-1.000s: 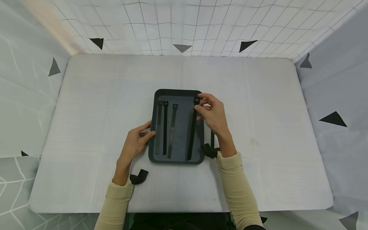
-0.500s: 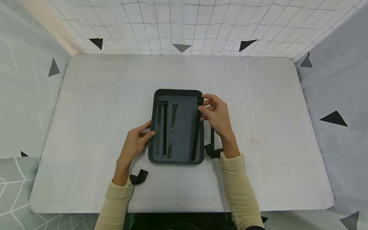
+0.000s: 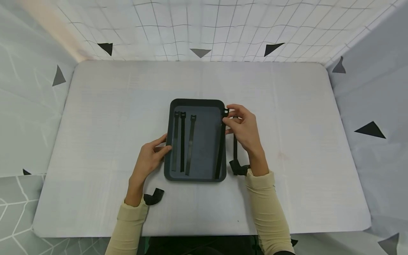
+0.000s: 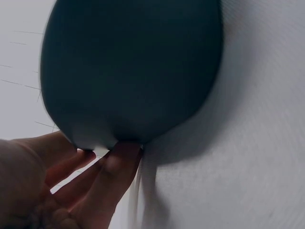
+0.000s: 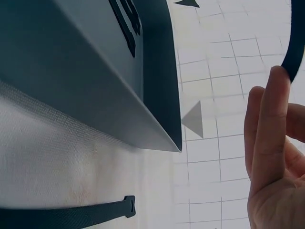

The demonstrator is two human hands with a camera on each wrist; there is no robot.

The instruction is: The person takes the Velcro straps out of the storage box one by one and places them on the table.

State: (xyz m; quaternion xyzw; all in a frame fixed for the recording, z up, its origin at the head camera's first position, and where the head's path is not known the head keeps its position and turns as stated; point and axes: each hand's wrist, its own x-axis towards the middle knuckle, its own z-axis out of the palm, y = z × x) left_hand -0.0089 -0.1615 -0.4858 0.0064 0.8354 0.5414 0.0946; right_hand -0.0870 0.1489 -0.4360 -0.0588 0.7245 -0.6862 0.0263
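Note:
A dark grey tray [image 3: 205,152] lies mid-table. My left hand [image 3: 149,156] pinches its left rim, thumb on top; in the left wrist view the fingertips [image 4: 125,155] press its wall. Between thumb and fingers, my right hand [image 3: 244,129] holds a black hook-and-loop cable tie [image 3: 220,156] near its slotted head, above the tray's right side. The tie's tail hangs down over the tray's right edge area. Three more ties [image 3: 191,145] lie lengthwise in the tray's left half. Another tie [image 5: 71,215] lies on the table right of the tray, partly beneath my right hand in the head view.
Black wrist mounts sit on the left wrist [image 3: 154,197] and right wrist [image 3: 238,168]. The white table [image 3: 302,141] extends to both sides. A gridded white sheet [image 3: 236,32] with dark triangles stands behind it.
My right hand has moved a little to the right with the cable tie, whose head now sits over the tray's right rim. My left hand has stayed on the left rim.

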